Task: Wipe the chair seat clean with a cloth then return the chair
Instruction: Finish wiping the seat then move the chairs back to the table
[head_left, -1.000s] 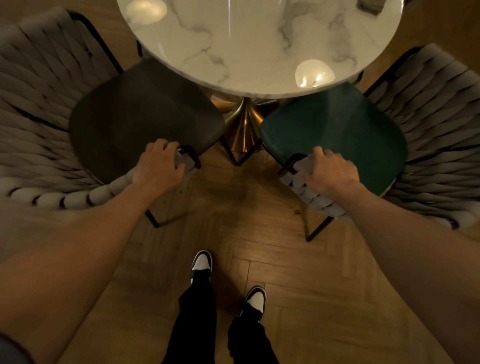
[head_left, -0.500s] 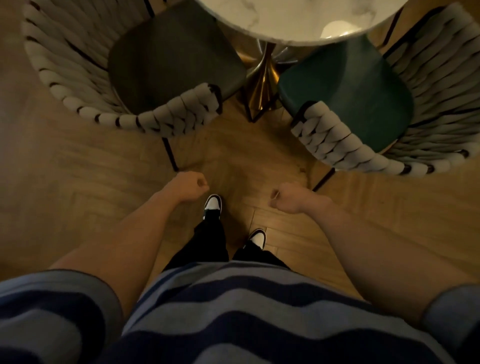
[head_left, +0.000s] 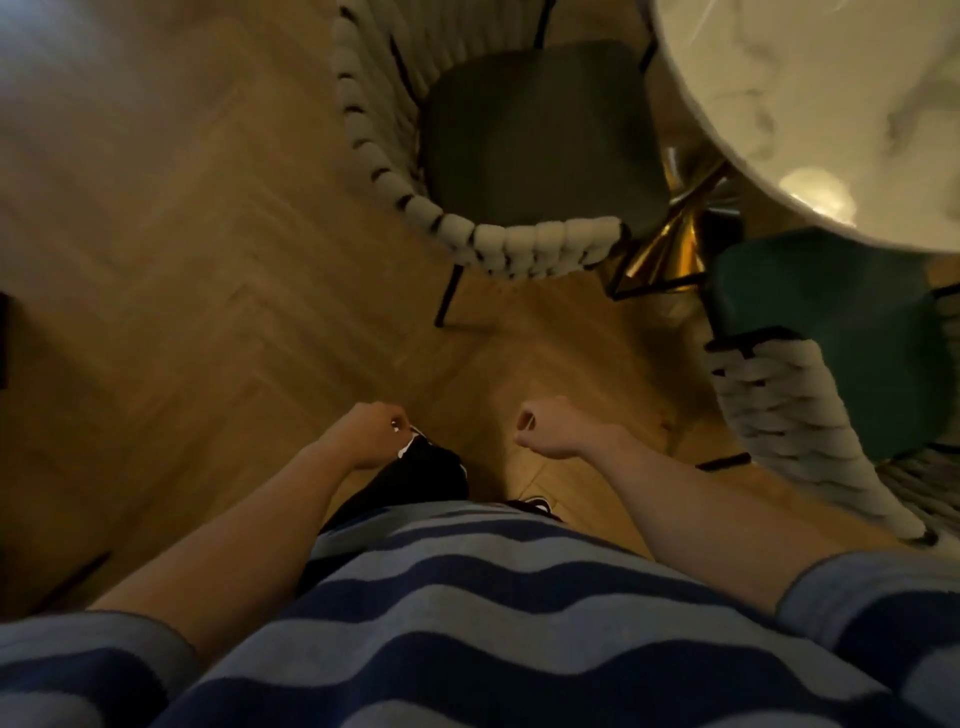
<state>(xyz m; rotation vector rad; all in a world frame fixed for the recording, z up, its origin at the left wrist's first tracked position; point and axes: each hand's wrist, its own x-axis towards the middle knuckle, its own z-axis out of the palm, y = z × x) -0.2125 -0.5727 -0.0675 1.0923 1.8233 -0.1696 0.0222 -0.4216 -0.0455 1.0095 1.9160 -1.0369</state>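
Two chairs with woven cream backrests stand at a round marble table (head_left: 810, 104). One has a dark grey seat (head_left: 535, 140) at upper centre, the other a teal seat (head_left: 831, 322) at the right. My left hand (head_left: 366, 434) and my right hand (head_left: 553, 428) hang in front of my body over the wooden floor, both curled into loose fists and holding nothing. Neither hand touches a chair. No cloth is in view.
The table's gold pedestal (head_left: 675, 244) stands between the chairs. Herringbone wood floor (head_left: 182, 260) stretches out to the left. My striped shirt (head_left: 493, 623) and my dark trousers fill the lower frame.
A second ago each hand gripped a chair's backrest; both let go and drew back to my body. My view has swung left, so the chairs and table now sit at the upper right.
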